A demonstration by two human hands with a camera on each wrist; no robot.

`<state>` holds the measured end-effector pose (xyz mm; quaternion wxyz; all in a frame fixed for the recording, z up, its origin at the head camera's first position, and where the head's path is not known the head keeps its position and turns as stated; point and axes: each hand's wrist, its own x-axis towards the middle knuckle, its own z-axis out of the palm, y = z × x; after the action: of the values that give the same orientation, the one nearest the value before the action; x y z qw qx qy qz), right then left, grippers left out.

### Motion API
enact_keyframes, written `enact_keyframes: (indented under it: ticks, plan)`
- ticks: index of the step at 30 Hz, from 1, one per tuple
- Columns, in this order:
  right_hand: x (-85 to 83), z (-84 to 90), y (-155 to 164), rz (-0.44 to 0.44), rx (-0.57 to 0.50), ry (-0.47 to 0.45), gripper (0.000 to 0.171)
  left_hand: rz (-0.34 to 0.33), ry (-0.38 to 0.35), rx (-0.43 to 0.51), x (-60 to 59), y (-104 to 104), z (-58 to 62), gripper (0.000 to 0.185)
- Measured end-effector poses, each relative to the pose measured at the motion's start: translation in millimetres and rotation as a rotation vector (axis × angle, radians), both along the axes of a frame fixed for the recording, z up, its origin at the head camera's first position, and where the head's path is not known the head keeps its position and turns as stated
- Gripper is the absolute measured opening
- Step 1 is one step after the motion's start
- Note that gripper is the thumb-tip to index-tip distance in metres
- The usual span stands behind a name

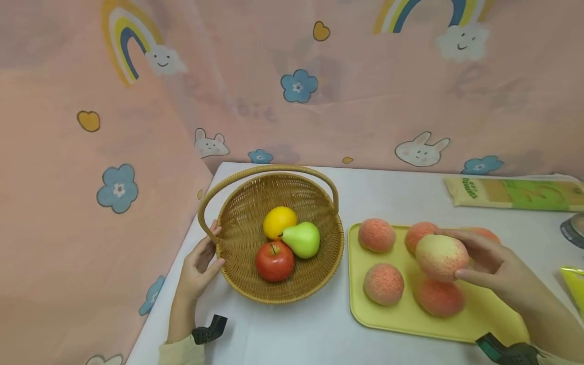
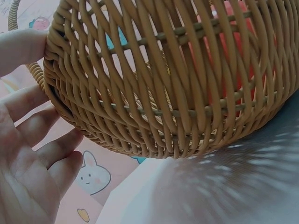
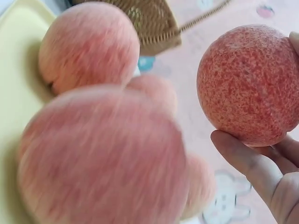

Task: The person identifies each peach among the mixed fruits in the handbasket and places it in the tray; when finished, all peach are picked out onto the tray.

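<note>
A wicker basket (image 1: pixel 237 284) with an arched handle stands on the table, with a yellow lemon-like fruit (image 1: pixel 279 222), a green pear (image 1: pixel 302 239) and a red apple (image 1: pixel 275 261) inside. My left hand (image 1: pixel 198 266) holds the basket's left rim beside the handle's base, thumb and fingers spread along it. In the right wrist view, my right hand (image 3: pixel 275 182) grips a peach (image 3: pixel 250 86) between thumb and fingers. From the head, this peach (image 1: pixel 441 257) is raised over the yellow tray (image 1: pixel 365 317), its pale side showing. Several other peaches, including one at the front left (image 1: pixel 384 284), lie on the tray.
A long green-and-beige packet (image 1: pixel 515 193) lies at the back right. A dark round object (image 1: pixel 574 229) and a yellow packet (image 1: pixel 574 284) sit at the right edge. A pink patterned cloth (image 1: pixel 255 116) hangs behind and left of the white table (image 1: pixel 292 334).
</note>
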<state>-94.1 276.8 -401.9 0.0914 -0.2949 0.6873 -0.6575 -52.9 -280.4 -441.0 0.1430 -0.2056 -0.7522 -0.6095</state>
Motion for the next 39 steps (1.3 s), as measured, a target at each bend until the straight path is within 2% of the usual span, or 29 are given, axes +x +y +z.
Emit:
enact_keyframes:
  ticks: [3,9,12,16,19,22,24,29,35,39]
  plan:
    - [8.0,-8.0,12,-0.083,0.050,-0.022,0.066,0.001,0.011,0.008,2.4,-1,-0.6,0.060]
    - [21.7,-27.4,38,-0.228,0.061,-0.027,0.067,-0.011,0.056,0.013,3.2,-1,-0.9,0.060]
    - [26.2,-37.6,54,-0.267,0.059,-0.029,0.067,0.001,0.044,0.007,3.1,-1,-0.7,0.060]
    - [31.7,-52.0,72,-0.263,0.078,-0.068,0.068,0.024,-0.006,-0.002,3.7,-1,0.3,0.061]
    - [36.9,-63.6,83,-0.332,0.262,-0.113,0.067,0.030,-0.022,-0.006,3.9,0,1.0,0.061]
    - [41.5,-70.2,90,-0.397,0.507,-0.187,0.064,0.027,-0.023,-0.004,3.7,0,1.3,0.061]
    - [42.7,-69.5,93,-0.383,0.604,-0.284,0.062,0.020,-0.016,-0.002,3.1,0,1.0,0.061]
    - [43.5,-62.0,97,-0.294,0.683,-0.464,0.060,0.015,-0.011,-0.004,2.1,0,0.2,0.061]
    - [44.0,-67.9,106,-0.259,0.738,-0.427,0.060,0.009,-0.007,0.001,1.5,0,-1.5,0.061]
    - [41.7,-73.7,111,-0.213,0.726,-0.422,0.062,0.015,-0.009,-0.001,1.2,0,-1.0,0.061]
